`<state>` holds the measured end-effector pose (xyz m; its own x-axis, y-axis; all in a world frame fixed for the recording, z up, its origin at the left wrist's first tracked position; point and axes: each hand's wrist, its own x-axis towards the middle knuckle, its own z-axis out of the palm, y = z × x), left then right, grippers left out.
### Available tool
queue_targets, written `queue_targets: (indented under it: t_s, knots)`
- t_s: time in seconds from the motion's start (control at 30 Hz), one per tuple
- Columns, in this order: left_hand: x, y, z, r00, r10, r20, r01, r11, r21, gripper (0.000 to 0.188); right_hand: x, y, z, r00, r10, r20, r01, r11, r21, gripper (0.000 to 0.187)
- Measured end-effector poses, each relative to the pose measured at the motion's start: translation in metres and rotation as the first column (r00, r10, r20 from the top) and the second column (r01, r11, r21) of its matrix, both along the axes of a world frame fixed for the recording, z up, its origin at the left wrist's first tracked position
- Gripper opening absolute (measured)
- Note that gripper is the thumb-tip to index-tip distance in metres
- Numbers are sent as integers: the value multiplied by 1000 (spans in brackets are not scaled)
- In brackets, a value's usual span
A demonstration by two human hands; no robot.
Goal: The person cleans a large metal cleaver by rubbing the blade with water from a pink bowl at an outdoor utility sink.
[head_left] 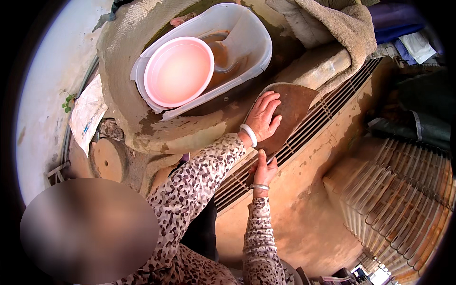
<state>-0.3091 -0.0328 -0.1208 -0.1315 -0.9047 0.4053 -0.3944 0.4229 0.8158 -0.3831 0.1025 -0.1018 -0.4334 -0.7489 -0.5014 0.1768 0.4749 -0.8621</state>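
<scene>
A brown, curved, flat piece (290, 110), smooth and slab-like, lies slanted beside the thick rim of the trough. I cannot tell its material. My left hand (264, 116), with a white bangle at the wrist, rests on its upper face with fingers spread. My right hand (264, 172), wearing a silver bangle, is closed at the near lower end, its thumb up along the edge. The fingers beneath are partly hidden. To the left, a pink basin (179, 71) of cloudy liquid sits in a clear plastic tub (259, 35) with brownish residue.
The tub stands inside a large stone trough (190, 135). A tan towel (339, 23) hangs over its far right. A slatted metal grate (232, 185) runs diagonally below the piece. Stacked wire-edged racks (394, 199) stand at right; a white sack (89, 111) and round stone (109, 159) lie left.
</scene>
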Motion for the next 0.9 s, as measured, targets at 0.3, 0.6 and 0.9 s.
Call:
queue_targets:
  t_s: [0.3, 0.6, 0.9]
  knots:
    - [7, 25, -3, 1000, 5, -7, -4, 999, 38, 41, 6, 37, -8, 1000, -13, -15, 14, 998, 54, 19]
    - [16, 71, -10, 991, -127, 32, 122, 983, 134, 49, 25, 90, -15, 993, -97, 66, 88, 988, 130, 18]
    - [13, 63, 6, 979, -181, 89, 174, 981, 82, 47, 31, 87, -9, 992, -110, 68, 103, 989, 105, 14]
